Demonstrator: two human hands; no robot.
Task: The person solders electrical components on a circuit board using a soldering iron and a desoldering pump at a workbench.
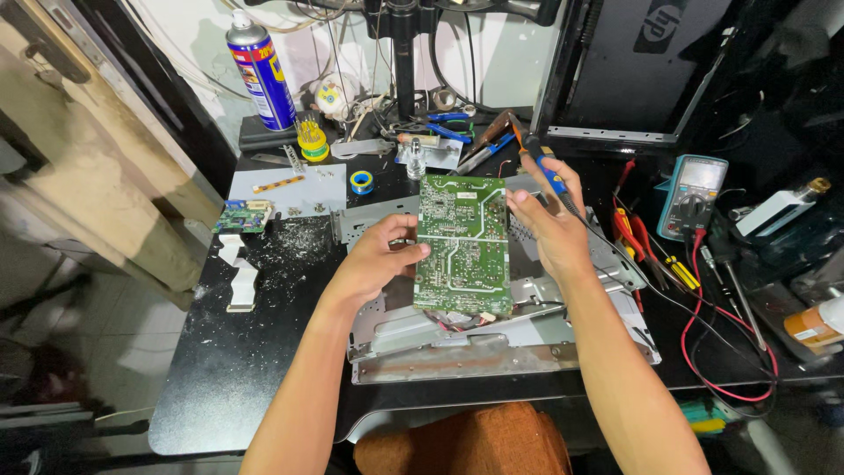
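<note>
A green circuit board (462, 246) lies solder side up over a grey metal chassis (492, 343) on the black table. My left hand (378, 259) grips the board's left edge with the fingers curled over it. My right hand (545, 220) rests against the board's right edge and holds a soldering iron (541, 163) with a blue and black handle, its tip pointing up and away toward the back of the table. The iron's black cord runs off to the right.
A spray can (261, 70) and yellow screwdriver bit holder (312, 141) stand at the back left. A small green board (242, 215) lies left. A multimeter (694, 195) with red and black leads, screwdrivers (655, 255) and a monitor back sit right. Pliers (448, 127) lie behind.
</note>
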